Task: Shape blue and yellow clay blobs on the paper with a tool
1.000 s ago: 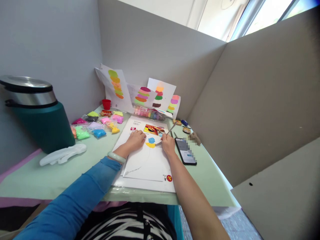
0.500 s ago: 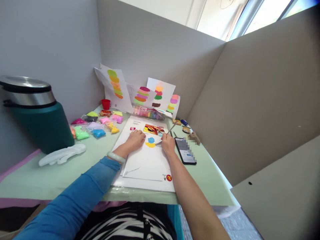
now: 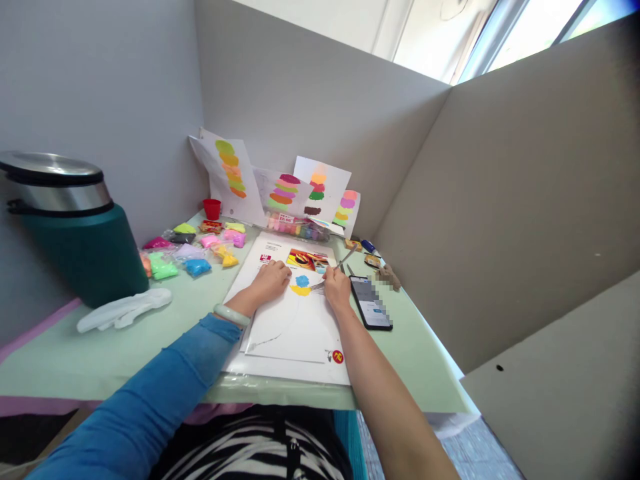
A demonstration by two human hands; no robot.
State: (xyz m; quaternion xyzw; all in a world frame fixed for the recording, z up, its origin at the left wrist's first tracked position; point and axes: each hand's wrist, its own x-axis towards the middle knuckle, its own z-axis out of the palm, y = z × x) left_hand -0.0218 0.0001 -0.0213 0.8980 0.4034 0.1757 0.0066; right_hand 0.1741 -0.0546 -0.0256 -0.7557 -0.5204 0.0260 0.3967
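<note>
In front of me a white sheet of paper (image 3: pixel 290 327) lies on a larger white drawing pad (image 3: pixel 240 280). The sheet bears a blue patch (image 3: pixel 302 281) and, just below it, a yellow patch (image 3: pixel 300 291). My right hand (image 3: pixel 337 285) is closed around a metal fork (image 3: pixel 346 257). The fork's tines rest at the right edge of the yellow patch, and its handle points up and right. Left of the patches, my left hand (image 3: pixel 273 277) lies on the paper with its fingers stretched out, holding nothing.
A phone (image 3: pixel 371 303) lies right of the pad. Several bags of coloured clay (image 3: pixel 197 267), a white glove (image 3: pixel 125 310) and a green bottle (image 3: pixel 83 247) are on the left. Behind stand painted sheets (image 3: pixel 233 177) and a red cup (image 3: pixel 212 209). Grey partitions (image 3: pixel 310 87) enclose the table.
The fork's handle has tilted slightly to the right in my right hand, its tines still at the yellow patch. My left hand has stayed in place.
</note>
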